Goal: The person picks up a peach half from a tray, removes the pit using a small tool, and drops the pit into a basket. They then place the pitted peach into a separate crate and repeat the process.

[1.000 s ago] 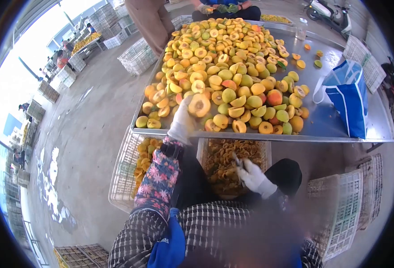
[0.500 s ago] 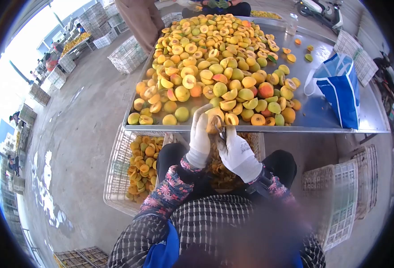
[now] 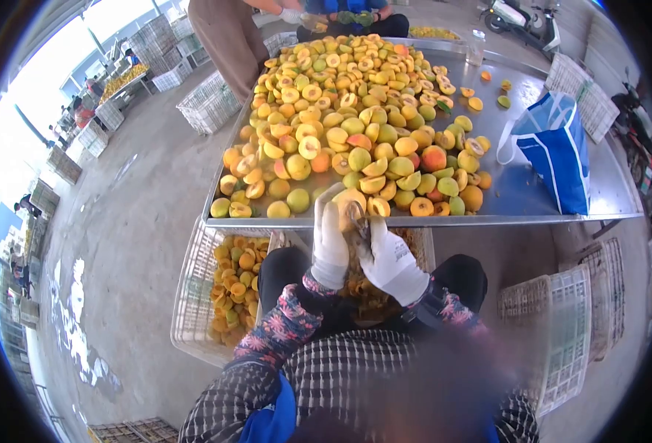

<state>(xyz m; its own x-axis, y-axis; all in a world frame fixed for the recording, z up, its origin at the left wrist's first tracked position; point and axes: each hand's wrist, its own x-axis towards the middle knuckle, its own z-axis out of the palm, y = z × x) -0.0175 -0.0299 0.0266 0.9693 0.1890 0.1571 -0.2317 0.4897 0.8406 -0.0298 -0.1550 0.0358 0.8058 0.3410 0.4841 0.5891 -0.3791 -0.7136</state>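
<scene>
Both of my hands wear white gloves and meet at the front edge of the metal table [image 3: 481, 218]. My left hand [image 3: 331, 244] is closed around a yellow peach half [image 3: 349, 198], its fingers along the left side. In my right hand [image 3: 394, 264] is a metal pitting tool with a curved loop [image 3: 356, 215], held against the cut face of that half. Just past the right fingertips, another cut peach half [image 3: 378, 207] lies on the table edge. A large heap of halved peaches [image 3: 355, 118] spreads over the table beyond my hands.
Below the table stands a white crate [image 3: 186, 321] of peach halves [image 3: 235, 277]. A blue and white bag [image 3: 558, 162] and a clear bottle [image 3: 475, 47] are on the table. Stacked crates [image 3: 555, 325] stand right. Other people [image 3: 226, 44] are at the far side.
The view has shifted a little, so the table's far side sits lower. My hands stay together with the tool at the peach half. A co-worker's gloved hand shows more clearly at the top.
</scene>
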